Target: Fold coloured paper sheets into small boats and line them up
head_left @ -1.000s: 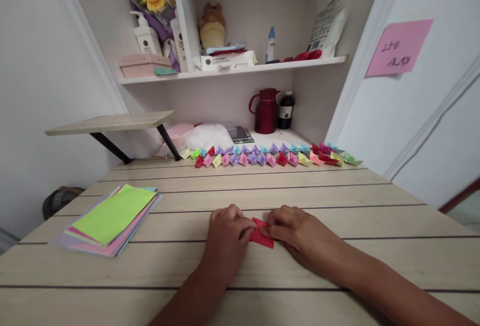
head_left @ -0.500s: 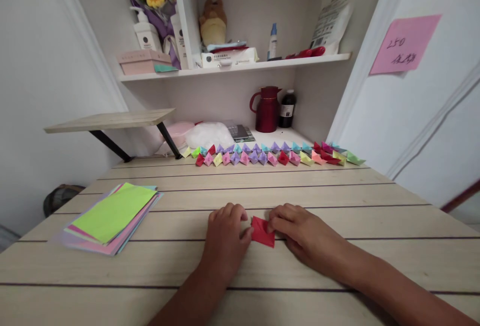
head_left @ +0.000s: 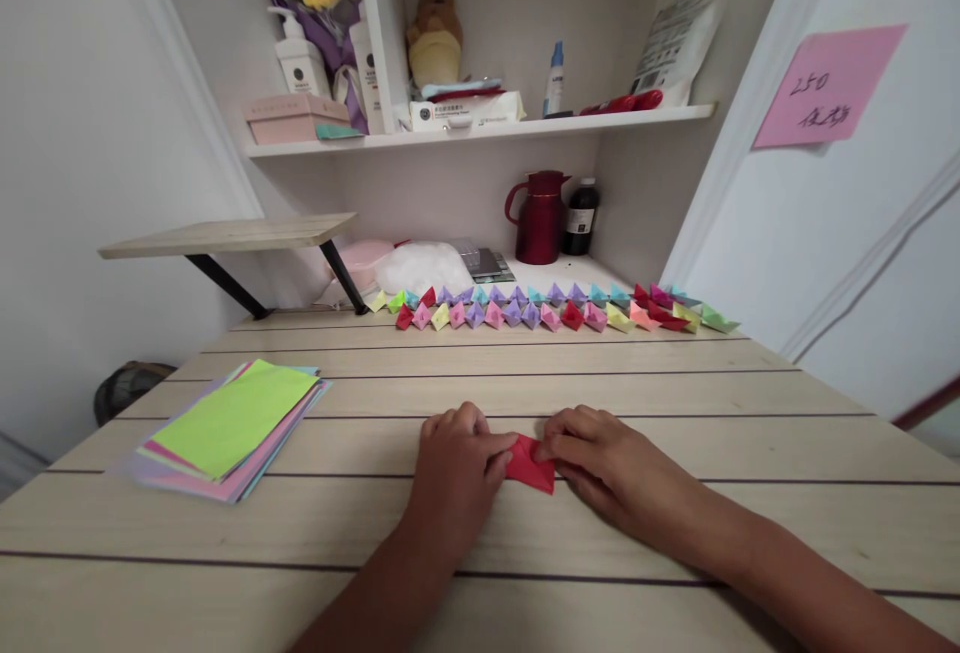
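Note:
A small folded piece of red paper (head_left: 531,468) lies on the wooden table (head_left: 360,523) between both hands. My left hand (head_left: 461,458) pinches its left corner with thumb and forefinger, the other fingers curled. At the paper's right edge, the fingertips of my right hand (head_left: 600,453) press on it, thumb hidden beneath. Farther back stand two rows of folded paper boats (head_left: 531,315) in many colours. To the left rests a fanned stack of coloured paper sheets (head_left: 240,423), a yellow-green one on top.
A small raised wooden shelf (head_left: 225,235) on black legs stands at the back left. Behind the boats are a dark red jug (head_left: 540,218), a dark bottle (head_left: 580,218) and a white plastic bag (head_left: 424,270). A pink note (head_left: 829,86) hangs on the right wall.
My left forefinger and thumb have come over onto the left corner of the red paper. My right hand stays at its right edge. The view has shifted slightly.

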Tool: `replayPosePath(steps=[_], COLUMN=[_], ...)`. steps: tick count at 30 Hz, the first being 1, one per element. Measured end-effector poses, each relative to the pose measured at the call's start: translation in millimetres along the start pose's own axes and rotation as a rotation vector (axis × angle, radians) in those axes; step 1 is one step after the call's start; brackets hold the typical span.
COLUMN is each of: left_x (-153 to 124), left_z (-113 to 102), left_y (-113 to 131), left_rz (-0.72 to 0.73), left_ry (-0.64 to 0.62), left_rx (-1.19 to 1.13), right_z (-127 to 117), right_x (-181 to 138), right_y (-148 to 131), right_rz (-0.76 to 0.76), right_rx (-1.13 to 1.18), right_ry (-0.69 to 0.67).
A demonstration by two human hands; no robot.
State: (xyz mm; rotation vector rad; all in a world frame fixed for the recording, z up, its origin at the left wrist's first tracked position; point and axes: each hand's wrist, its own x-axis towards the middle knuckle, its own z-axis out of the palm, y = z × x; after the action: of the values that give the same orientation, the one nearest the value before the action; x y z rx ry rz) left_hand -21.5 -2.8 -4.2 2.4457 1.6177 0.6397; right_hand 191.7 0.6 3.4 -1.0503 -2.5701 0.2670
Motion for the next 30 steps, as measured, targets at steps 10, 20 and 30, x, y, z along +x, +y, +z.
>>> replayPosePath(steps=[10,20,30], left_x=[-0.1,-0.5,0.9], left_z=[-3.7,-1.7,0.5], left_y=[0.0,-1.3,-4.5], left_rz=[0.016,0.016,0.026], left_ry=[-0.008,-0.005,-0.006], left_rx=[0.075,0.075,0.085], right_z=[-1.8,6.6,14.9], right_x=[2.8,5.7,8.1], right_y=[4.1,-0.9,4.7], right_rz=[0.050,0.037,-0.019], right_rx=[0.222,0.175,0.100], right_ry=[0.024,0.080,0.100])
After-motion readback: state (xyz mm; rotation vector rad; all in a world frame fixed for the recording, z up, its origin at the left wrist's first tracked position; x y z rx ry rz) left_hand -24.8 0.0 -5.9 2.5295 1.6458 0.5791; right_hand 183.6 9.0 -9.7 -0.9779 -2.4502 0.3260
